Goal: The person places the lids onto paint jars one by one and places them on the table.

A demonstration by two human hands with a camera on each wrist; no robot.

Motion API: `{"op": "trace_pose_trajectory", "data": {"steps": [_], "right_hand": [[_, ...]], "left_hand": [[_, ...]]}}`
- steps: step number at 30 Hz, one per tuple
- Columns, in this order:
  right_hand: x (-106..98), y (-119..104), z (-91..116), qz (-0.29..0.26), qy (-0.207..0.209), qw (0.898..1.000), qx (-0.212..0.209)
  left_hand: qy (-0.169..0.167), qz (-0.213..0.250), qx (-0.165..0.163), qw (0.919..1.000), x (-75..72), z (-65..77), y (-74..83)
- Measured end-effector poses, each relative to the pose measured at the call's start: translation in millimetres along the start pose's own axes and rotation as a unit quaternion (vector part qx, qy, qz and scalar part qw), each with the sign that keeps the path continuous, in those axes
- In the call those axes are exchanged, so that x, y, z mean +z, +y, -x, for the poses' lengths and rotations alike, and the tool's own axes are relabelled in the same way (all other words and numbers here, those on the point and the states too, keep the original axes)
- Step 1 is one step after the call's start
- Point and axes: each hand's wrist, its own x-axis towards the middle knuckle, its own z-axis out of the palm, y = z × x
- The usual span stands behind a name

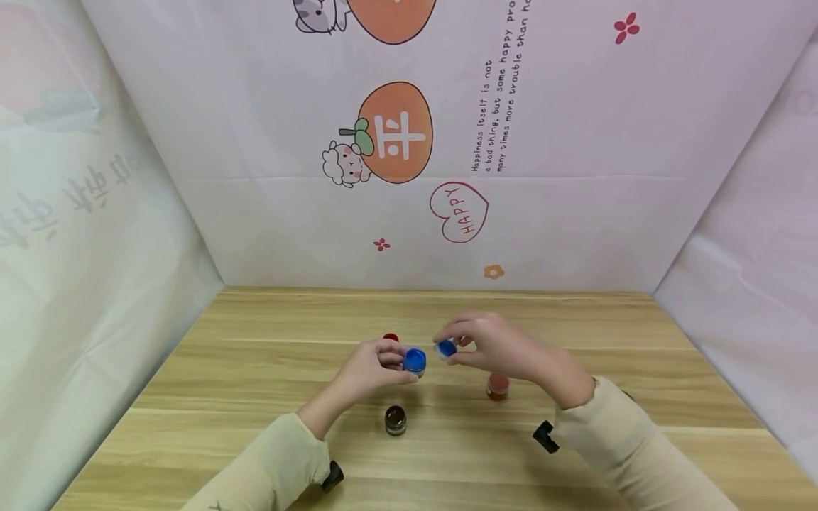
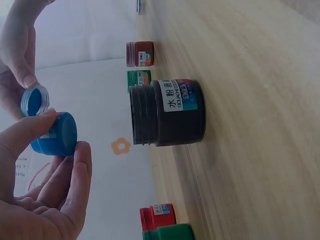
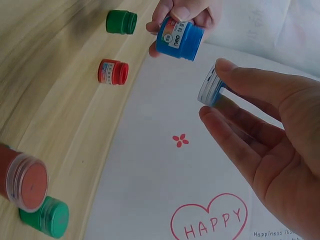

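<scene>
My left hand (image 1: 373,369) pinches a blue paint jar (image 1: 415,362) between thumb and fingers above the table; the jar's mouth is uncovered. Close to its right, my right hand (image 1: 495,346) holds a clear jar lid (image 3: 210,86) by its rim, with blue paint on its inner face. Lid and jar are apart in the right wrist view. Below the left hand stands an open dark brown paint jar (image 1: 395,420), labelled as gouache in the left wrist view. A reddish-brown jar (image 1: 498,387) with its lid on stands below the right hand.
Behind the left hand is a red jar (image 3: 113,72), partly hidden in the head view. One green jar (image 3: 121,22) stands near it, and another green jar (image 3: 45,217) is beside the reddish-brown one. White printed sheets (image 1: 287,234) wall the wooden table (image 1: 255,355) at back and sides.
</scene>
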Motion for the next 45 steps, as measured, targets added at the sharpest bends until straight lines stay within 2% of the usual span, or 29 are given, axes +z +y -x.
{"op": "trace_pose_trajectory", "data": {"steps": [7, 13, 36, 39, 45], "right_hand": [[8.2, -2.3, -7.4, -0.026, -0.012, 0.999, -0.030], [11.9, -2.2, -9.3, -0.034, -0.015, 0.999, -0.035], [20.2, -6.1, -15.7, -0.034, -0.040, 0.998, -0.046], [20.6, -5.2, -15.8, -0.032, -0.040, 0.998, -0.048], [20.3, -5.5, -15.9, -0.038, -0.044, 0.997, -0.045]], "left_hand": [[-0.016, 0.001, 0.002, 0.9999, 5.0, 0.3, 2.3], [-0.025, 0.016, 0.003, 0.9995, 6.6, 1.6, 2.4], [-0.029, -0.007, 0.024, 0.9993, 9.7, 2.0, 1.9], [-0.029, -0.014, 0.026, 0.9991, 9.8, 4.5, 6.5], [-0.034, -0.012, 0.036, 0.9987, 7.9, 19.8, 33.9]]}}
